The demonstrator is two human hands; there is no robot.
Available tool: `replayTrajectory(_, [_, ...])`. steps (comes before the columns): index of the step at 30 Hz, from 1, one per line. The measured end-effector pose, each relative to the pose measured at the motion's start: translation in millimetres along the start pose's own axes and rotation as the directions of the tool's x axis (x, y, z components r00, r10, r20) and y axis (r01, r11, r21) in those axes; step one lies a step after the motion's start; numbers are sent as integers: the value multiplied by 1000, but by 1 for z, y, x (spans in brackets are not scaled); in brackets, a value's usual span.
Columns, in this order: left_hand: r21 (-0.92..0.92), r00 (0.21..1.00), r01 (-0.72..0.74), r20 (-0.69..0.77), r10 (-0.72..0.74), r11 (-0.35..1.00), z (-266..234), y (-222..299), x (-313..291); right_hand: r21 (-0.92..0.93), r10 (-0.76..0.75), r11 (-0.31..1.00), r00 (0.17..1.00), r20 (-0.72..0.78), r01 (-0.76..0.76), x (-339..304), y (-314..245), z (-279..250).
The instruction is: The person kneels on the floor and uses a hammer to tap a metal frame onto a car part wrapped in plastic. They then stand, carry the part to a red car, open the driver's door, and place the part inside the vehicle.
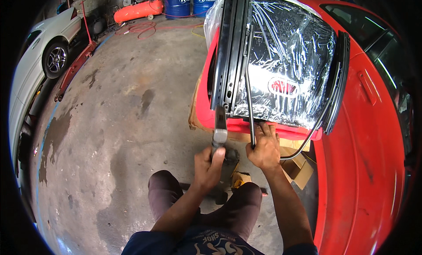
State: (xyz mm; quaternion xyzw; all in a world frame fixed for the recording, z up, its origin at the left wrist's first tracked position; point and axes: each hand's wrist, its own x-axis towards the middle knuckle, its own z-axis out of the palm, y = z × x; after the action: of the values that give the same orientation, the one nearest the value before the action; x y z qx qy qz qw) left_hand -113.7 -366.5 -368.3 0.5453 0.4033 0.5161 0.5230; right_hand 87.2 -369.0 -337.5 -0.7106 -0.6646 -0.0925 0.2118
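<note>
A black sunroof frame (pixel 228 57) with metal rails holds a dark glass panel (pixel 290 44) wrapped in clear, shiny film. It lies on a bright red padded surface (pixel 204 103). My left hand (pixel 208 167) is closed around a dark power driver with a grey back end (pixel 220 135), whose front points at the near end of the left rail. My right hand (pixel 265 147) grips the frame's near edge, its fingertips partly hidden there. A thin black tube (pixel 250 101) passes down beside its thumb, and another tube stretch (pixel 303 145) curves up toward the right rail.
Close on the right stands a red car (pixel 356 167). A white car (pixel 39 57) and a red floor jack (pixel 77 68) are at the left. Cardboard (pixel 301 169) sits below the frame. An orange compressor (pixel 138 11), blue drums (pixel 177 4) and a red hose (pixel 143 28) are farther back.
</note>
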Motion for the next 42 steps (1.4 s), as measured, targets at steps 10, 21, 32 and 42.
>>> replayTrajectory(10, [-32,984,-181,-12,180,983,27,19,48,21,5,1000,999,35,-5,0,-1,-4])
replayTrajectory(21, [110,1000,20,8,-21,994,2,-6,-12,-72,14,997,998,55,-10,0,2,1])
replayTrajectory(32, [-131,999,-36,-20,34,991,-1,17,24,-19,28,999,998,58,-27,1,1,-1])
replayTrajectory(42, [54,998,-54,-15,54,997,17,4,17,-39,27,999,999,44,-25,1,1,1])
